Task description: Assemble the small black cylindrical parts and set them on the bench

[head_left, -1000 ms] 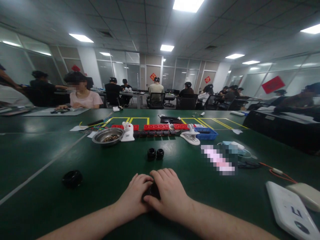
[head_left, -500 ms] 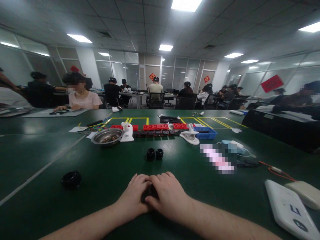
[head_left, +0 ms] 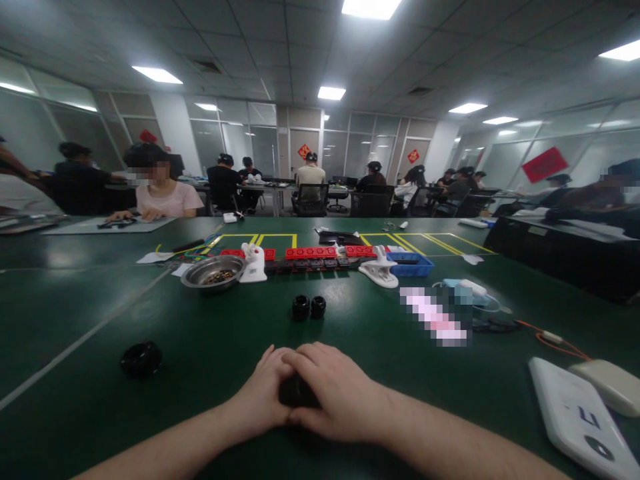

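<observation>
**Inspector:** At the moment of inspection both hands lay together at the near edge of the green table (head_left: 100,373). The left hand (head_left: 263,393) and right hand (head_left: 335,393) were closed from either side around one small black part (head_left: 296,392), right fingers draped over the top. Little of the part showed between them.

**Clerk:** Which step was in hand?

**Inspector:** In my judgement, a fitting or twisting of the part, the two hands working against each other. Whether it was one piece or two pressed together I could not tell. Any next move would call for a firm, even grip, since the part was small and mostly hidden.

**Clerk:** And near the hands?

**Inspector:** Two black round pieces (head_left: 309,307) sat side by side, touching, farther up the table. A black ring (head_left: 141,359) lay well apart to the left. A metal bowl (head_left: 213,273) of small hardware stood beyond, beside a row of red blocks (head_left: 311,252) and a blue tray (head_left: 411,267). A white device (head_left: 575,417) lay at the right.

**Clerk:** The room?

**Inspector:** An open office with glass partitions and ceiling panel lights. A person in a pink shirt (head_left: 163,197) was seated at the far left of the table; others sat at desks behind.
</observation>
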`<act>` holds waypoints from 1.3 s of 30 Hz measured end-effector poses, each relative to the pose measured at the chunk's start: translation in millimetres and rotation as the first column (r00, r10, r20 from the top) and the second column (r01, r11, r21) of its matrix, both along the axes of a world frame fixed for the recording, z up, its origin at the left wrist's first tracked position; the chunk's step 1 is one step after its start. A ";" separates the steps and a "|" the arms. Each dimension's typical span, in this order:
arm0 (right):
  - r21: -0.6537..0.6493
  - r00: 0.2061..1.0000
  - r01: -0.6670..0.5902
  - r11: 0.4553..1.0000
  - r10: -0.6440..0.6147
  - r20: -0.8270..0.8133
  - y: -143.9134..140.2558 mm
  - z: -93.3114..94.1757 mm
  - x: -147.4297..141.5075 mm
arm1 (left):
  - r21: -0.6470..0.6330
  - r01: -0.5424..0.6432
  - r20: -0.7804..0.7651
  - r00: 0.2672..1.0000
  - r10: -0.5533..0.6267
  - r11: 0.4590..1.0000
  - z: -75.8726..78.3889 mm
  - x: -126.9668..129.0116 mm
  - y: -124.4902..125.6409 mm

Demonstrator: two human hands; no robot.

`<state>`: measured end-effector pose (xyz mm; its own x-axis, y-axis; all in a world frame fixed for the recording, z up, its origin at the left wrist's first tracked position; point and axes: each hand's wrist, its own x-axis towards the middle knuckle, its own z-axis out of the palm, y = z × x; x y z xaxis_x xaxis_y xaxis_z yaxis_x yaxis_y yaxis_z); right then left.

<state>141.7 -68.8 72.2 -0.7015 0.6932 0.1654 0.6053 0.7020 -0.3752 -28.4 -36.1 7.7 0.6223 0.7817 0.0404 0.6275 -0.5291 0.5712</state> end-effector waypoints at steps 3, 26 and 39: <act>-0.018 0.996 0.051 0.999 -0.050 0.080 0.1 -2.9 -1.8 | 0.059 -0.046 0.035 0.998 0.044 0.997 -0.8 2.6 -2.7; -0.006 0.981 0.113 0.994 -0.113 -0.160 5.7 -13.3 -0.7 | 0.112 -0.166 0.006 0.986 0.167 0.980 7.1 5.5 -7.0; 0.047 0.983 0.098 0.994 -0.089 -0.163 3.9 -21.5 -3.0 | 0.106 -0.173 0.008 0.985 0.173 0.979 6.1 6.4 -7.5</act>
